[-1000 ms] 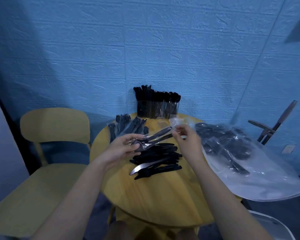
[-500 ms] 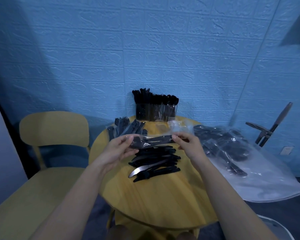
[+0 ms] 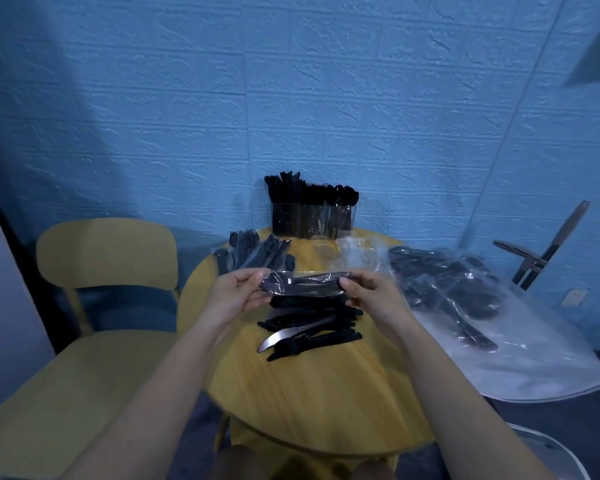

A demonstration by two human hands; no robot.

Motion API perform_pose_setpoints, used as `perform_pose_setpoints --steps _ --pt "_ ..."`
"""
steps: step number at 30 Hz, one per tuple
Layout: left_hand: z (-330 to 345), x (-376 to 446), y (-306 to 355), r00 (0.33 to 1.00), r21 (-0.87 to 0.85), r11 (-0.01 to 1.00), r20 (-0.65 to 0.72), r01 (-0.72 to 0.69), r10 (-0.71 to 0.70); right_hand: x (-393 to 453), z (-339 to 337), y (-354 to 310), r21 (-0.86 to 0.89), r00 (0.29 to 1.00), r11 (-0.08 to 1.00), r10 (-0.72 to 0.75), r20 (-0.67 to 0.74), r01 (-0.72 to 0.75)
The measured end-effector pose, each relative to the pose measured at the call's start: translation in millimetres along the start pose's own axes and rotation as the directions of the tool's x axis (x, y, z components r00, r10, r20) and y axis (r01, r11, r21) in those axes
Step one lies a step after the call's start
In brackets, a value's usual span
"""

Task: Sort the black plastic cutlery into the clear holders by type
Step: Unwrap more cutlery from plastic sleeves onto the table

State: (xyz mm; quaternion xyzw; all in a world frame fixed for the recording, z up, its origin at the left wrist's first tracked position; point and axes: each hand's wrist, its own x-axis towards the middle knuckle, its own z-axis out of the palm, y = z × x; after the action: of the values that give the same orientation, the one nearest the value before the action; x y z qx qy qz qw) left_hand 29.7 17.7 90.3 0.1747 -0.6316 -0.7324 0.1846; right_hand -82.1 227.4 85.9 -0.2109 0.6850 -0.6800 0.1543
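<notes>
Both hands are raised over the round yellow table (image 3: 291,403), holding one clear-wrapped cutlery packet (image 3: 309,287) level between them. The left hand (image 3: 234,294) pinches the packet's left end with thumb and curled fingers; the right hand (image 3: 371,294) pinches the right end the same way. The packet is a thin, glossy, crinkled plastic sleeve with black pieces lying lengthwise inside; which types it contains is hard to make out through the glare.

Just below and beyond the hands, on the tabletop, lies a loose pile of black cutlery (image 3: 312,323), handles mostly pointing right, with one knife (image 3: 284,336) at its near edge catching the light so its blade looks silvery.

Beyond the left hand sits a heap of wrapped packets (image 3: 257,252), fork tines showing at the top. To the right of the right hand, a large clear plastic bag (image 3: 520,358) sprawls off the table edge, holding more dark packets.

Farthest off, at the table's back edge against the blue textured wall (image 3: 291,98), stand the clear holders (image 3: 312,221), already packed with upright black cutlery. A yellow chair (image 3: 104,254) stands well left of the left hand.
</notes>
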Motion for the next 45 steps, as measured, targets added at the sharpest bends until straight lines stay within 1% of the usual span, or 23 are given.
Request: perform_pose_setpoints --steps 2,5,9,15,19,22,25,27,30,32,34,36,38,41,43,45 --pt "-1 0 -2 0.999 0.012 1.000 -0.032 -0.004 0.005 -1 2 1 0.037 1.000 0.999 0.021 -0.005 -0.021" --pt "-3 1 -4 0.998 0.029 0.999 -0.064 -0.014 0.016 -2 6 3 0.123 0.998 0.992 0.044 -0.050 -0.037" --pt "-1 1 -1 0.998 0.015 0.999 -0.049 -0.029 0.030 -1 7 1 0.222 0.991 0.974 0.078 -0.110 -0.052" --pt "-2 3 0 0.998 0.018 0.999 -0.041 -0.046 0.047 0 11 1 0.315 0.984 0.945 0.132 -0.119 -0.089" --pt "-8 5 -1 0.994 0.045 0.996 -0.079 -0.072 0.075 3 12 7 0.323 0.976 0.938 0.173 -0.131 -0.123" --pt "-13 7 0 0.993 0.024 0.997 -0.086 -0.077 0.078 3 5 8 0.380 0.964 0.916 0.205 -0.172 -0.127" --pt "-19 7 0 0.990 0.003 0.997 -0.116 -0.081 0.080 3 0 9 0.360 0.954 0.927 0.195 -0.228 -0.103" --pt "-26 8 4 0.982 -0.019 0.995 -0.167 -0.097 0.093 3 -4 7 0.348 0.943 0.934 0.180 -0.280 -0.075" --pt "-46 10 10 0.957 -0.077 0.990 -0.274 -0.121 0.096 0 -10 2 0.303 0.927 0.952 0.148 -0.345 -0.039" --pt "-59 11 10 0.938 -0.130 0.982 -0.337 -0.137 0.086 -3 -15 2 0.293 0.921 0.956 0.145 -0.363 -0.035" --pt "-65 12 10 0.921 -0.179 0.974 -0.386 -0.137 0.059 -6 -19 3 0.268 0.928 0.961 0.155 -0.340 -0.063" --pt "-64 11 8 0.916 -0.198 0.974 -0.401 -0.111 0.023 -9 -19 7 0.212 0.944 0.972 0.160 -0.288 -0.100" --pt "-57 10 4 0.926 -0.174 0.982 -0.377 -0.070 -0.001 -15 -17 14 0.102 0.963 0.986 0.152 -0.224 -0.132" --pt "-40 8 -3 0.948 -0.110 0.994 -0.316 -0.006 -0.029 -24 -13 25 -0.124 0.974 0.976 0.156 -0.166 -0.178" --pt "-28 6 -8 0.962 -0.095 0.995 -0.270 0.023 -0.048 -28 -13 35 -0.284 0.973 0.938 0.153 -0.174 -0.198" --pt "-15 3 -13 0.976 -0.096 0.995 -0.211 0.027 -0.047 -31 -10 40 -0.464 0.975 0.865 0.110 -0.192 -0.189"
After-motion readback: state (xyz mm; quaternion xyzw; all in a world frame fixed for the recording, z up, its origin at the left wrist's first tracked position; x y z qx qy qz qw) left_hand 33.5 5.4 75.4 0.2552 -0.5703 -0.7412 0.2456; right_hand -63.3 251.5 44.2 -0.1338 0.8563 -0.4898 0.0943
